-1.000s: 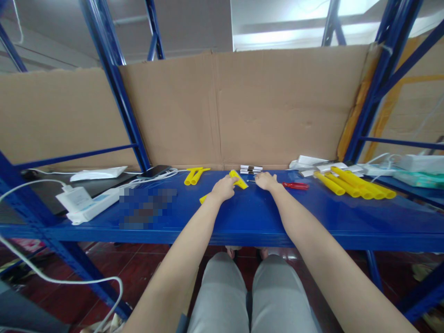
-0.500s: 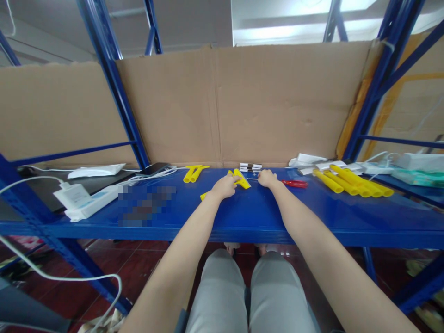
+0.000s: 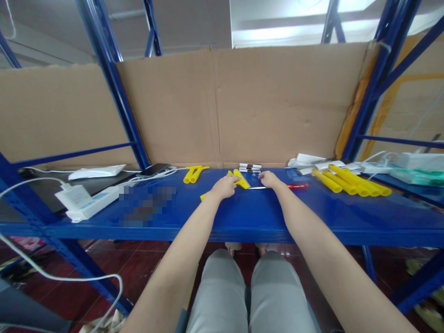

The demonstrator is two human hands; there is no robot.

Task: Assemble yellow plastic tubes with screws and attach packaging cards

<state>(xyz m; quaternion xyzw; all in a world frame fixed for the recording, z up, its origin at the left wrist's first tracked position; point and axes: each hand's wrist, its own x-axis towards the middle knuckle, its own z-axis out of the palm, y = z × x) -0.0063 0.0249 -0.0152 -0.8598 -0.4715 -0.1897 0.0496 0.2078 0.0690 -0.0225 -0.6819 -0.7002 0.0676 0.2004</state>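
Note:
My left hand (image 3: 226, 186) is closed on a yellow T-shaped scraper (image 3: 243, 181) lying on the blue shelf; its wide head shows past my fingers and the handle end pokes out under my wrist. My right hand (image 3: 269, 180) rests to the right of the scraper's head, fingertips pinched together by some tiny bits on the shelf; what they hold, if anything, is too small to make out. A screwdriver with a red handle (image 3: 299, 186) lies beneath my right wrist, its metal shaft pointing at the scraper. Behind sits a small stack of white and black strips (image 3: 250, 167).
Two yellow scrapers (image 3: 194, 174) lie back left. Several yellow tubes (image 3: 357, 182) are on the right beside white papers (image 3: 305, 160). A power strip (image 3: 95, 203), cables and a phone (image 3: 155, 169) occupy the left. A cardboard sheet (image 3: 277, 106) walls the back.
My right hand has let go of the screwdriver, which now lies slightly nearer to me, and its fingertips have shifted towards the tiny bits. My left hand stays on the scraper.

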